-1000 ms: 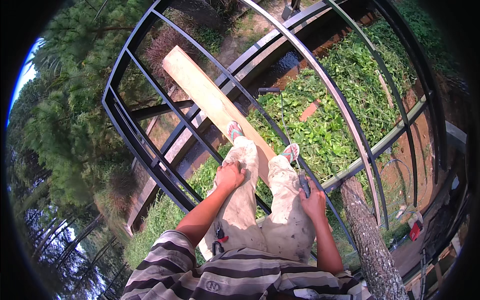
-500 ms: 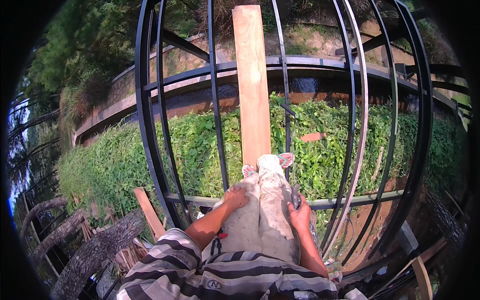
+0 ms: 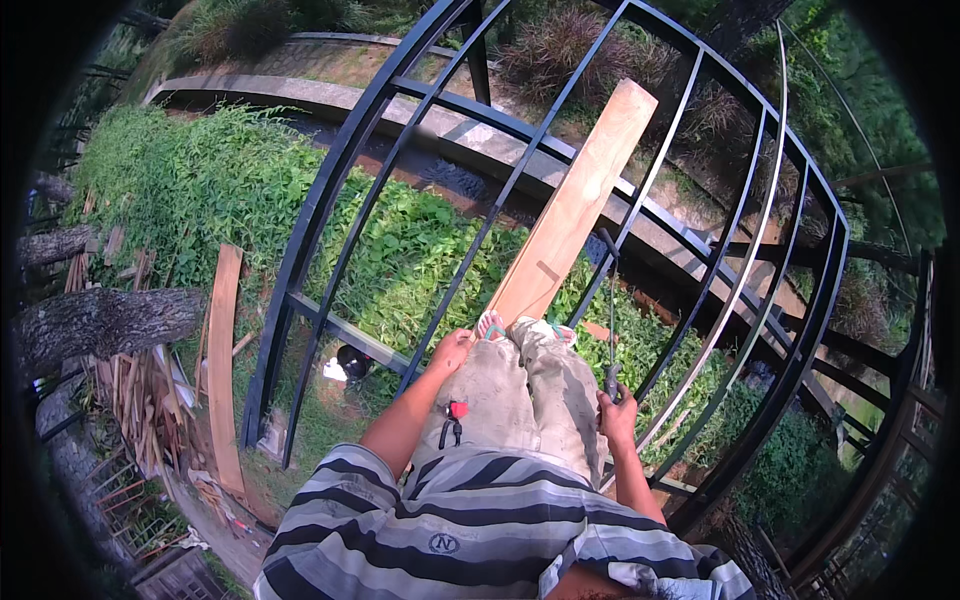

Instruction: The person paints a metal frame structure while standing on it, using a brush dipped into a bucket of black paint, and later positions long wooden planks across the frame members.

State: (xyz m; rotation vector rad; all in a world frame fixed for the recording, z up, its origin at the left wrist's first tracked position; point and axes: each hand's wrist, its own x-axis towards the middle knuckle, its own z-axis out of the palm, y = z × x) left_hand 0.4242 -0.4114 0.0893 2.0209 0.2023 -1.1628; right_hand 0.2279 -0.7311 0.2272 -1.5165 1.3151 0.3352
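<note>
My right hand (image 3: 617, 412) is closed around the grey grip of a hammer (image 3: 612, 340), to the right of my trouser leg. Its thin dark shaft points away from me, ending in a small dark head. My left hand (image 3: 453, 352) is by my left knee with its fingers curled in; whatever they may hold is hidden. Just ahead of it, a long pale wooden plank (image 3: 572, 215) lies across the black metal frame (image 3: 465, 240). My sandalled feet (image 3: 492, 326) are at the plank's near end, and a thin shadow falls on its surface.
Open gaps between the frame's bars show green plants (image 3: 400, 230) and a water channel (image 3: 460, 178) below. A second plank (image 3: 225, 370) leans at the left, near a tree trunk (image 3: 110, 325) and a heap of scrap wood (image 3: 140, 400). A loose pale strip (image 3: 745, 270) runs along the right.
The view has turned, so the plank and frame now slant up to the right. My left hand has moved off my thigh toward the knee. The hammer's shaft now shows more clearly.
</note>
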